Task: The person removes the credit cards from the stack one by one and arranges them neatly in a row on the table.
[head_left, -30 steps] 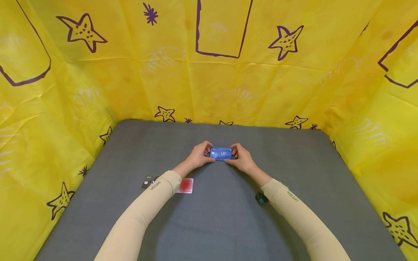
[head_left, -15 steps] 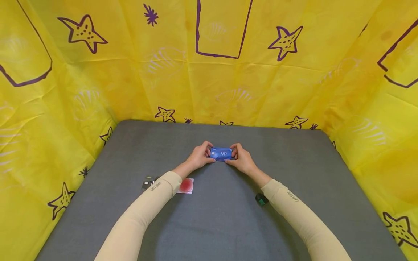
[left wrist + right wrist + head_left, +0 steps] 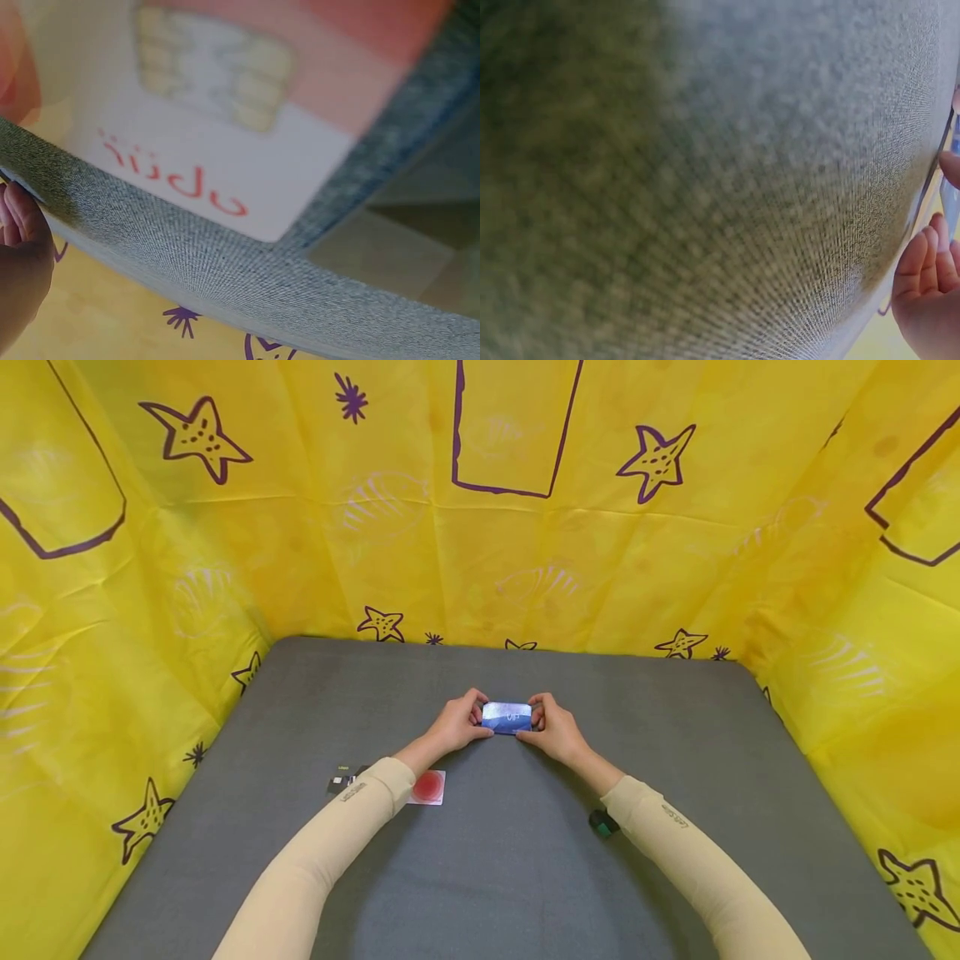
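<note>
A blue card [image 3: 506, 718] with glare across its upper half is held level between both hands near the middle of the table. The left hand [image 3: 456, 722] pinches its left end between thumb and fingers. At the opposite end, the right hand [image 3: 557, 727] pinches the card the same way. In the left wrist view, part of the left hand [image 3: 22, 255] shows at the left edge. The right wrist view catches the right hand [image 3: 930, 292] at its right edge, beside a sliver of the card.
Under the left forearm lie a white card with a red circle [image 3: 428, 787] and a dark card [image 3: 339, 779], partly covered by the sleeve. A small black and green object [image 3: 602, 822] sits by the right sleeve. Yellow patterned cloth [image 3: 480, 568] walls surround the grey table [image 3: 495, 877].
The blue card has tilted in the hands, so glare now covers its upper part and its VIP lettering is hard to read. Both hands keep their hold and have barely moved.
</note>
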A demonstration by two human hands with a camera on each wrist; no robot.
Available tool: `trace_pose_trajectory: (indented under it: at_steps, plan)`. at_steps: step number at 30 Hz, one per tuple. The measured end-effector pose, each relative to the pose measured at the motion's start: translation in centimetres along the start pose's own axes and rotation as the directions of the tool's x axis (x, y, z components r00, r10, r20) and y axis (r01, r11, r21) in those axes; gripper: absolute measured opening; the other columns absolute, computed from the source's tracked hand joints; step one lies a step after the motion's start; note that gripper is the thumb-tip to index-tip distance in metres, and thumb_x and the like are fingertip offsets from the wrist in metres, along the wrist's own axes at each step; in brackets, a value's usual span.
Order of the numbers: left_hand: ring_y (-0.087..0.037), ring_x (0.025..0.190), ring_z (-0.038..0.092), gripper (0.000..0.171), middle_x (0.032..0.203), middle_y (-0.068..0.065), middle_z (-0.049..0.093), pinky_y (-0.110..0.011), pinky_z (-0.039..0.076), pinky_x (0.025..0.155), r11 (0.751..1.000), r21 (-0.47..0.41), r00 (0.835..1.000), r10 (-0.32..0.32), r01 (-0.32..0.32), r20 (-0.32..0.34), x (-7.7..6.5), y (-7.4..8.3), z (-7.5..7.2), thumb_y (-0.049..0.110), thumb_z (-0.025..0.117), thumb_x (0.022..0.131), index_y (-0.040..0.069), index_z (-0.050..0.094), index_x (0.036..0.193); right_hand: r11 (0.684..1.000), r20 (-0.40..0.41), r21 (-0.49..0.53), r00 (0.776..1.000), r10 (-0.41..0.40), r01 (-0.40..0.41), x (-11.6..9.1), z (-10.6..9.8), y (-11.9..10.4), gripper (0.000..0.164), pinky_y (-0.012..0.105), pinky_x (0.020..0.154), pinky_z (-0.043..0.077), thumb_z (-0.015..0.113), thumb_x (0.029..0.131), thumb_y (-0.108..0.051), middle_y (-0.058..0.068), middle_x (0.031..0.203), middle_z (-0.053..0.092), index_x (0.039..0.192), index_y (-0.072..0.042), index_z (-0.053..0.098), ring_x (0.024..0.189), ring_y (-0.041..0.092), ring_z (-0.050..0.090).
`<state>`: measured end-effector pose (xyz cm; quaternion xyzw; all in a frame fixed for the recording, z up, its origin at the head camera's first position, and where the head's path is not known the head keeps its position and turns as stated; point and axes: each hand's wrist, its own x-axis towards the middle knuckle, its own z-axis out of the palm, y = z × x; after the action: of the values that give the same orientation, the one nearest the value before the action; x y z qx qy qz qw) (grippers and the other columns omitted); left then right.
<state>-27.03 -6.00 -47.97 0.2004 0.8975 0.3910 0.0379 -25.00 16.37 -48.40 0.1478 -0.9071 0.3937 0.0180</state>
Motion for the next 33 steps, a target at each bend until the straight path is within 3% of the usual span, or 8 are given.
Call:
trace_pose_trajectory:
  at_steps: [15, 22, 33]
  plan:
    - [-0.013, 0.072, 0.053, 0.055, 0.084, -0.003, 0.058, -0.023, 0.045, 0.069, 1.0, 0.015, 0.999, 0.015, -0.015, 0.05, -1.3, -0.2, -0.4, 0.016, 0.084, 0.077, 0.001, 0.052, 0.119, 1.0, 0.04, -0.01, 0.999, -0.024, 0.024, -1.1, 0.2, -0.3, 0.056, 0.029, 0.068, 0.041, 0.083, 0.079, -0.019, 0.007, 0.088, 0.055, 0.119, -0.002, 0.049, 0.075, 0.018, 0.049]
    - [-0.012, 0.07, 0.053, 0.054, 0.083, -0.004, 0.059, -0.023, 0.045, 0.067, 0.998, 0.013, 0.997, 0.055, -0.055, 0.047, -2.3, -0.1, -0.5, 0.014, 0.085, 0.076, 0.0, 0.052, 0.118, 1.0, 0.064, 0.002, 0.997, -0.032, 0.032, -2.0, 0.2, -0.6, 0.055, 0.028, 0.067, 0.041, 0.083, 0.079, -0.02, 0.007, 0.088, 0.054, 0.119, -0.003, 0.048, 0.076, 0.02, 0.05]
    - [-0.012, 0.071, 0.054, 0.053, 0.084, -0.002, 0.059, -0.022, 0.048, 0.067, 0.998, 0.003, 0.997, 0.064, -0.064, 0.039, -4.3, 0.1, -0.7, 0.016, 0.085, 0.076, 0.002, 0.054, 0.118, 0.998, 0.05, 0.006, 0.997, -0.061, 0.061, -3.4, 0.6, -1.3, 0.053, 0.026, 0.066, 0.041, 0.085, 0.077, -0.018, 0.005, 0.085, 0.058, 0.115, -0.002, 0.052, 0.072, 0.015, 0.05]
